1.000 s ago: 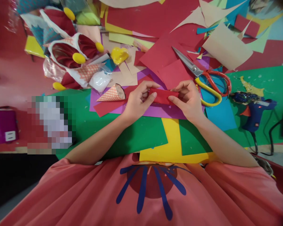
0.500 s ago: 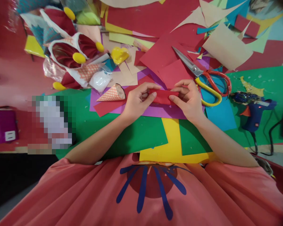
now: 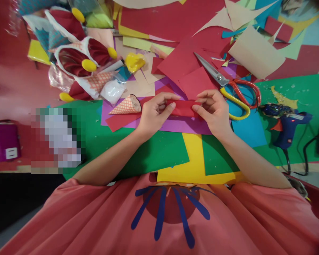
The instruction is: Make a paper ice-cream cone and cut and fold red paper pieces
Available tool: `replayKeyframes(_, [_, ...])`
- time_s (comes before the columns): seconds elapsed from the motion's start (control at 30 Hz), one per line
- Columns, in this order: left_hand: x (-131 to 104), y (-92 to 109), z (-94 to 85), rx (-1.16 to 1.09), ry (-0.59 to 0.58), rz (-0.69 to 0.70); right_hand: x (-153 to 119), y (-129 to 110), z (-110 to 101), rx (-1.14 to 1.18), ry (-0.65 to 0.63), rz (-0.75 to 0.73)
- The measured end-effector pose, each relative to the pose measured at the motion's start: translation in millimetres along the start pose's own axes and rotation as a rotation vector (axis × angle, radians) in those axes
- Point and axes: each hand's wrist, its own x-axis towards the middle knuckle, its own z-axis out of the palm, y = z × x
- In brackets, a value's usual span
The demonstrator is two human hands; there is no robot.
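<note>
Between my two hands is a small folded piece of red paper (image 3: 184, 108), held just above a purple sheet (image 3: 172, 126). My left hand (image 3: 155, 112) pinches its left end, thumb in front and fingers behind. The right end sits between the thumb and fingers of my right hand (image 3: 214, 109). Beside my left hand lies a small paper cone (image 3: 124, 105) with an orange lattice print. Just past my right hand rest large scissors (image 3: 225, 82) with one red and one yellow handle, blades pointing up and left.
A blue glue gun (image 3: 285, 127) with a small red light lies at right, its cord trailing toward the front edge. Cone-shaped paper pieces with pleated red inserts (image 3: 74, 60) are piled at upper left. Green card (image 3: 138, 152) covers the front; coloured paper scraps (image 3: 159, 21) spread across the back.
My right hand has shifted slightly right along the red paper, so a little more of it shows between my thumbs. My left hand has barely moved.
</note>
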Motion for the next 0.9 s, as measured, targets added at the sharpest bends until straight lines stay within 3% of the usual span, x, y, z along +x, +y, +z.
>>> replayKeyframes(0.47, [-1.7, -3.1, 1.5, -0.058, -0.005, -0.023, 0.0, -1.3, -0.1, -0.014, 0.022, 0.002])
replayKeyframes(0.63, [-0.3, -0.6, -0.7, 0.021, -0.017, 0.013, 0.2, -0.3, -0.5, -0.04, 0.024, -0.005])
replayKeyframes(0.9, [0.3, 4.7, -1.9, 0.049, -0.025, 0.003, -1.0, -4.7, -0.7, -0.094, -0.011, -0.09])
